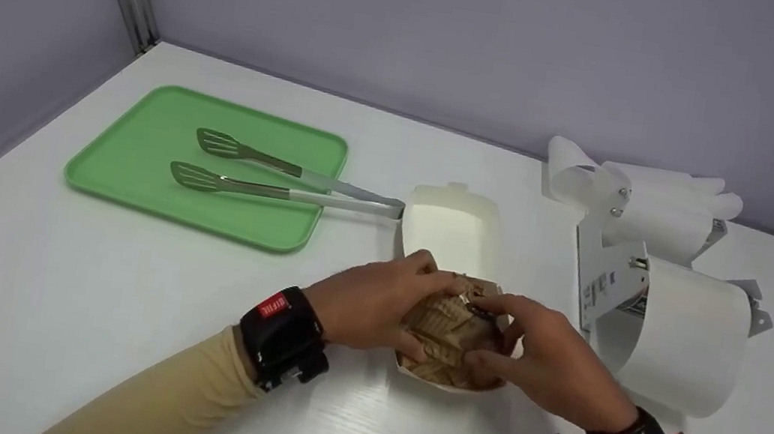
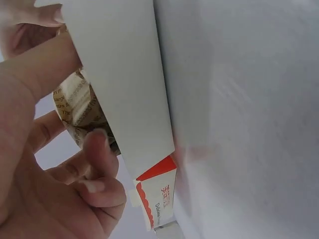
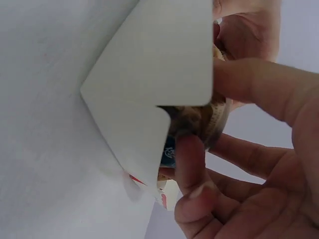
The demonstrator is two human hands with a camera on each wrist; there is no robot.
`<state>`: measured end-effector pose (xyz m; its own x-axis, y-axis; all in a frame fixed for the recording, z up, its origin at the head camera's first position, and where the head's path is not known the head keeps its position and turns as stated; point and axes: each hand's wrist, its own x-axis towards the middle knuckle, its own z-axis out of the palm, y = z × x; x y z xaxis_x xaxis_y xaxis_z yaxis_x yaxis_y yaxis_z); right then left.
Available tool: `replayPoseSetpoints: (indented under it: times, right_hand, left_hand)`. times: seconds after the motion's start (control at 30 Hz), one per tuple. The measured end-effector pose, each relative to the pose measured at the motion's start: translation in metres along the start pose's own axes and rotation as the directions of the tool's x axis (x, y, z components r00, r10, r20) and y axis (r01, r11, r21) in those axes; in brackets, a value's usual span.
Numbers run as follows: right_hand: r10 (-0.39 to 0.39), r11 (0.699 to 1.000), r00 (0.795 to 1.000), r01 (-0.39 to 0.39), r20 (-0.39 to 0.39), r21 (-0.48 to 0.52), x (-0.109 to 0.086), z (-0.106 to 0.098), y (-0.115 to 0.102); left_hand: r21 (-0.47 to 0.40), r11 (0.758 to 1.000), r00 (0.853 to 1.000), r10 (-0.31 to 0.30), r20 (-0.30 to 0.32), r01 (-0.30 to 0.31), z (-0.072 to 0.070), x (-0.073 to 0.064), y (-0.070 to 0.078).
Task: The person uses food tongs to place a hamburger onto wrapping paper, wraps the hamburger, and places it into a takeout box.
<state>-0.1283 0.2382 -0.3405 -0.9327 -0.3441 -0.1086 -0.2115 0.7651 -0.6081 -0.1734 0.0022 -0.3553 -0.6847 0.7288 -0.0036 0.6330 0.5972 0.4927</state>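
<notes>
A round burger wrapped in brown printed paper (image 1: 447, 328) sits in the lower half of a white clamshell box (image 1: 449, 233), whose lid lies folded open toward the back. My left hand (image 1: 379, 299) holds the wrapped burger from the left, thumb near the front and fingers at the far side. From the right, my right hand (image 1: 549, 353) grips it with thumb and fingers over the paper. In the left wrist view, the box wall (image 2: 119, 84) hides part of the wrapper. The right wrist view shows fingertips inside the box corner (image 3: 149, 89).
Metal tongs (image 1: 351, 201) with slotted ends lie partly on a green tray (image 1: 250, 220) at the left, their hinge close by the box lid. White curled sheet pieces on metal brackets (image 1: 688, 335) stand at the right. Walls border the white table (image 1: 76, 325).
</notes>
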Motion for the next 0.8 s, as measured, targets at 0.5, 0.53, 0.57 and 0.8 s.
replayPoseSetpoints:
  times: [0.5, 0.53, 0.57, 0.8]
  right_hand:
    - [0.08, 0.996, 0.968, -0.069, -0.237, 0.054, 0.007, 0.019, -0.003]
    - [0.078, 0.996, 0.967, -0.068, -0.243, 0.05, 0.008, 0.02, -0.003]
    - [0.065, 0.998, 0.965, -0.058, -0.254, 0.037, 0.008, 0.021, -0.003]
    - [-0.032, 0.997, 0.953, 0.009, -0.303, -0.078, 0.011, 0.026, -0.003]
  left_hand:
    - [0.138, 0.981, 0.989, 0.145, -0.039, -0.138, 0.002, 0.001, 0.004]
    - [0.137, 0.981, 0.989, 0.142, -0.038, -0.136, 0.002, 0.001, 0.004]
    - [0.127, 0.983, 0.99, 0.135, -0.035, -0.129, 0.002, 0.001, 0.004]
    - [0.103, 0.99, 0.995, 0.102, -0.013, -0.1, 0.003, 0.002, 0.006]
